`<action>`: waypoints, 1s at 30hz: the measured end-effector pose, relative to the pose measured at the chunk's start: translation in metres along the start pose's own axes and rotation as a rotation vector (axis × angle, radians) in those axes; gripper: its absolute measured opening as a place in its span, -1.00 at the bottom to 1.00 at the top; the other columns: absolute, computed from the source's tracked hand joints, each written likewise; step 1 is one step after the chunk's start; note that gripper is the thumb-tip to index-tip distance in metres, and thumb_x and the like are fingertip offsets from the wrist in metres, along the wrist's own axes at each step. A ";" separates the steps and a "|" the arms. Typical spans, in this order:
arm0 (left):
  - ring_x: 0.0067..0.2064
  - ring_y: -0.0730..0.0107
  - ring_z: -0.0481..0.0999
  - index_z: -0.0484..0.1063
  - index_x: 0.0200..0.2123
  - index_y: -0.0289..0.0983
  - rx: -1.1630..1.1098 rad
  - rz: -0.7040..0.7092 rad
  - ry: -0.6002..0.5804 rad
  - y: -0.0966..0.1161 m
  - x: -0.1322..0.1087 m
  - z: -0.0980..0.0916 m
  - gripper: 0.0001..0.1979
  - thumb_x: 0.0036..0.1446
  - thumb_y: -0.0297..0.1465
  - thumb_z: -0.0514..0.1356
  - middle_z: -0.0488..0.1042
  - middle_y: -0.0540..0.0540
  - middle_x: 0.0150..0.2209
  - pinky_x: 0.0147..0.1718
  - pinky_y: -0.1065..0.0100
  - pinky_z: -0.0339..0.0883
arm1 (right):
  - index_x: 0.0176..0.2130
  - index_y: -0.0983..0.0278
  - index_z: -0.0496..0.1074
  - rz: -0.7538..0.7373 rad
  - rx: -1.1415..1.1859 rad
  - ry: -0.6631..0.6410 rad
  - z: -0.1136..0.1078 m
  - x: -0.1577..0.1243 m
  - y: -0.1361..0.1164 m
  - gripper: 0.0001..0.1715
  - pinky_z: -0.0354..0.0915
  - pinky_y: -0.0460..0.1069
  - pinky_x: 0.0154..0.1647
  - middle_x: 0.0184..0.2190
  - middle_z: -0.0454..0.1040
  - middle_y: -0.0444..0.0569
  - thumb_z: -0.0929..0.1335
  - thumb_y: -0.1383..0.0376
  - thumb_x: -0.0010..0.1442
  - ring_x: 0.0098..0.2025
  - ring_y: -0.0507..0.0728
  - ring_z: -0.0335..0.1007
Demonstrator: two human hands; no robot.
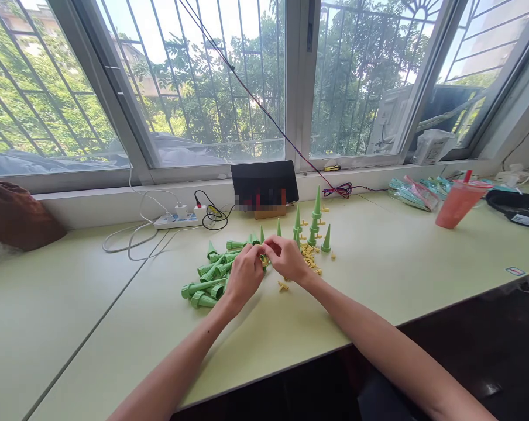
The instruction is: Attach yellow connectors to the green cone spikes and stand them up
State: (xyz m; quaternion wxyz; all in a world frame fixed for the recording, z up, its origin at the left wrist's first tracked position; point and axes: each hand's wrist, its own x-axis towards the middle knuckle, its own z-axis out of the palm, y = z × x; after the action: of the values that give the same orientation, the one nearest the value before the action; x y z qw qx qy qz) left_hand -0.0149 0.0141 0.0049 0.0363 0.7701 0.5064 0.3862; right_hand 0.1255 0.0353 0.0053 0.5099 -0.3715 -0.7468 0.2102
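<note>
My left hand (246,273) and my right hand (285,257) meet over the table, fingertips pinched together. Whatever lies between them is mostly covered by the fingers. A green cone tip (262,235) shows just behind the fingertips; whether it is held or standing I cannot tell. Left of my left hand is a heap of green plastic spikes (209,286) with hollow ribbed ends. Beside my right hand lie small yellow T-shaped valves (309,255), with a single yellow valve (283,286) nearer me. Several green spikes (312,231) stand upright behind, some with yellow valves in their sides.
A tablet (265,184) leans by the window sill. A power strip (179,219) with cables lies at back left. On the right are a cup of red drink (461,202), plastic packets (414,193) and a black strap-like item (519,207). A brown bag (21,213) sits far left.
</note>
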 end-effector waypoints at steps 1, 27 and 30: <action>-0.33 0.36 0.39 0.40 -0.27 -0.25 -0.002 -0.005 0.003 0.000 0.000 0.000 -0.73 0.18 -0.56 -0.07 0.40 -0.07 -0.31 -0.30 0.35 0.23 | -0.34 0.30 0.42 -0.003 0.001 0.001 0.000 0.000 0.000 -0.77 0.18 -0.11 -0.42 -0.49 0.45 -0.10 0.25 0.24 0.24 -0.47 0.01 0.30; -0.34 0.37 0.35 0.33 -0.47 -0.25 -0.040 -0.086 0.096 0.000 0.004 -0.003 -0.80 0.14 -0.51 -0.02 0.34 -0.06 -0.37 -0.28 0.34 0.23 | -0.38 0.28 0.35 -0.002 -0.027 -0.011 -0.002 -0.001 -0.003 -0.86 0.13 -0.11 -0.47 -0.53 0.34 -0.16 0.27 0.28 0.18 -0.51 -0.01 0.20; -0.34 0.37 0.36 0.34 -0.46 -0.24 -0.041 -0.086 0.111 0.001 0.004 -0.003 -0.80 0.14 -0.51 -0.02 0.34 -0.06 -0.37 -0.28 0.34 0.23 | -0.38 0.28 0.36 0.005 -0.026 -0.028 -0.001 -0.001 -0.002 -0.86 0.12 -0.12 -0.47 -0.55 0.32 -0.17 0.26 0.29 0.19 -0.51 -0.01 0.19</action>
State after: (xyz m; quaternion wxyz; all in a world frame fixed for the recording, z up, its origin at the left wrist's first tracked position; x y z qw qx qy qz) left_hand -0.0158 0.0159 0.0095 0.0407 0.7240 0.5323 0.4368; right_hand 0.1260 0.0334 0.0070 0.4939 -0.3768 -0.7558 0.2068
